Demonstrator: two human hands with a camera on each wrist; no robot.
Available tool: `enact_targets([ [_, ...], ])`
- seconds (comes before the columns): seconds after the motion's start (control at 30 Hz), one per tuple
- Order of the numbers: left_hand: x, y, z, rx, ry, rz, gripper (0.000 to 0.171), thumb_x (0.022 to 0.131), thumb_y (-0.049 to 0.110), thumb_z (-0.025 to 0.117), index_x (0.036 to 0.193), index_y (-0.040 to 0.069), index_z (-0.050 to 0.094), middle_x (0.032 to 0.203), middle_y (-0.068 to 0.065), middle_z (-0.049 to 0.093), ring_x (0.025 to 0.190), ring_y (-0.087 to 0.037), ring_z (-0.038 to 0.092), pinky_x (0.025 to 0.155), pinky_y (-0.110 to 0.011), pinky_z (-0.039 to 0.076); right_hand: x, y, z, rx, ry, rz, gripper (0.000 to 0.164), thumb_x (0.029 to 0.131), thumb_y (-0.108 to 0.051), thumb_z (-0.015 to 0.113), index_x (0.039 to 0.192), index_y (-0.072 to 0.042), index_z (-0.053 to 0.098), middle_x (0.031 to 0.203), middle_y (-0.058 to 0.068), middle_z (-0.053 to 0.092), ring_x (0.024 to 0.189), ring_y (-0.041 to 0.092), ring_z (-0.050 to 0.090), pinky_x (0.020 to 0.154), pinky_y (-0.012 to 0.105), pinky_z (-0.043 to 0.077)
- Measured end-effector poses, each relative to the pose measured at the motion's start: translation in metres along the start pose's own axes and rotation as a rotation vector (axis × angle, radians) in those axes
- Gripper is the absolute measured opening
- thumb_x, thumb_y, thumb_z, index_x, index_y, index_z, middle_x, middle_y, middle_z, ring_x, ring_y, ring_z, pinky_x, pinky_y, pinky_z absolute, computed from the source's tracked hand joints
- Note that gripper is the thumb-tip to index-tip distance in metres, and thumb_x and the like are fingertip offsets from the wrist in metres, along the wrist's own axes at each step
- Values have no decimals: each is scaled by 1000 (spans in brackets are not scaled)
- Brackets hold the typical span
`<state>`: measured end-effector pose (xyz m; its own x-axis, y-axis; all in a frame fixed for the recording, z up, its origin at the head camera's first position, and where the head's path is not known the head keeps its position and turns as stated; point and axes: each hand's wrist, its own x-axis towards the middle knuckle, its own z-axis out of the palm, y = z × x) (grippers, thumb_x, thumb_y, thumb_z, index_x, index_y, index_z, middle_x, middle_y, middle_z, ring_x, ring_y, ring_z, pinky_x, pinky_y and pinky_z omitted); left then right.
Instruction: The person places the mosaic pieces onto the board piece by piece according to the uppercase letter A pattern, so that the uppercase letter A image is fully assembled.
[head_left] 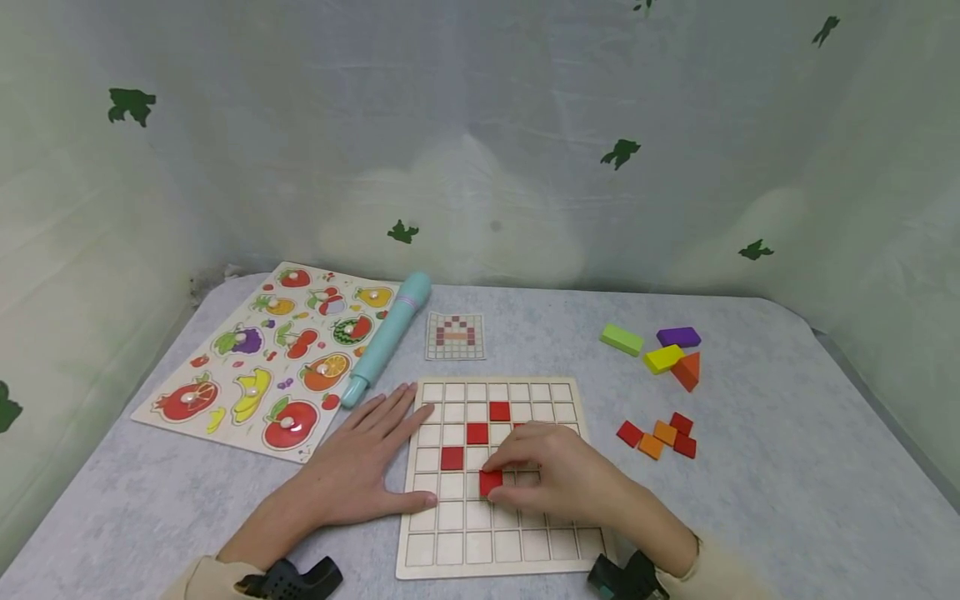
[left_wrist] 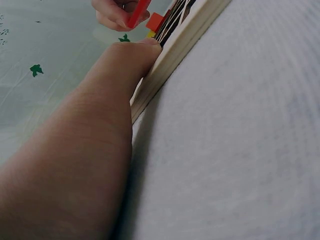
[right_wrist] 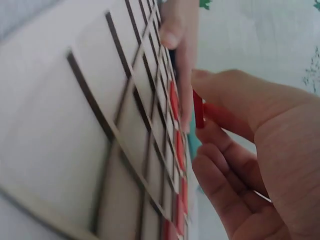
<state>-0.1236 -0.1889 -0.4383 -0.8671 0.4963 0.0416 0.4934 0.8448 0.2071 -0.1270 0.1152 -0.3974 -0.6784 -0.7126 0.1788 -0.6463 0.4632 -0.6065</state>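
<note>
Black wrist units (head_left: 283, 582), 1 per arm, lie nearest. My R hand (head_left: 564, 471): fingers clamped on red tile (head_left: 491, 483), held just above grid board (head_left: 451, 547), approx. mid. My L hand (head_left: 356, 477): fingers straight, thumb apart, tip on board's L edge. Min. 3 red tiles (head_left: 477, 433) seated in cells. Loose red/orange tiles (head_left: 651, 447) on worktop (head_left: 787, 492), R of board; pattern card (head_left: 455, 337) beyond.

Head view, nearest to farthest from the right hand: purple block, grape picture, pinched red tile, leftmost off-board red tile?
1. Pinched red tile: in the right hand, over grid board.
2. Leftmost off-board red tile: right of grid board.
3. Purple block: back right.
4. Grape picture: left, on fruit board.
</note>
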Motion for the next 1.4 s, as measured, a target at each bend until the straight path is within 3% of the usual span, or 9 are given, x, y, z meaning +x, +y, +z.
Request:
enact_targets([
  [0.2, 0, 0, 0, 5, -1, -5, 115, 78, 96, 44, 164, 22, 29, 174, -5, 16, 160, -24, 15, 129, -48, 19, 5, -6, 17, -52, 57, 5, 17, 89, -31, 83, 104, -24, 82, 100, -17, 72, 92, -1, 61, 82, 18, 54],
  [0.47, 0, 1, 0, 8, 9, 3, 114, 78, 95, 45, 164, 22, 29, 173, -5, 16, 161, -24, 14, 129, -47, 18, 6, -13, 29, -106, 37, 30, 16, 92, -30, 80, 106, -24, 83, 103, -15, 71, 95, 0, 59, 81, 14, 53],
  [0.93, 0, 0, 1, 10, 12, 3, 113, 78, 94, 46, 164, 22, 30, 173, -6, 17, 160, -25, 15, 129, -48, 18, 7, -12, 46, -183, 150, -96, 21, 93, -30, 79, 111, -20, 83, 109, -11, 69, 100, 5, 58, 81, 11, 50],
  [1.17, 0, -1, 1, 18, 27, 15, 112, 79, 93, 47, 164, 22, 29, 173, -7, 17, 160, -24, 16, 128, -47, 18, 8, -13, 49, -262, 133, -104, 23, 95, -32, 76, 115, -21, 82, 108, -12, 66, 97, 5, 53, 80, 10, 47],
  [1.4, 0, -1, 1, 3, 19, 9, 112, 79, 93, 47, 164, 23, 29, 173, -6, 17, 160, -24, 15, 128, -47, 17, 5, -14, 45, -184, 141, -93, 24, 94, -29, 78, 117, -22, 81, 113, -13, 70, 105, 3, 58, 85, 10, 49],
])
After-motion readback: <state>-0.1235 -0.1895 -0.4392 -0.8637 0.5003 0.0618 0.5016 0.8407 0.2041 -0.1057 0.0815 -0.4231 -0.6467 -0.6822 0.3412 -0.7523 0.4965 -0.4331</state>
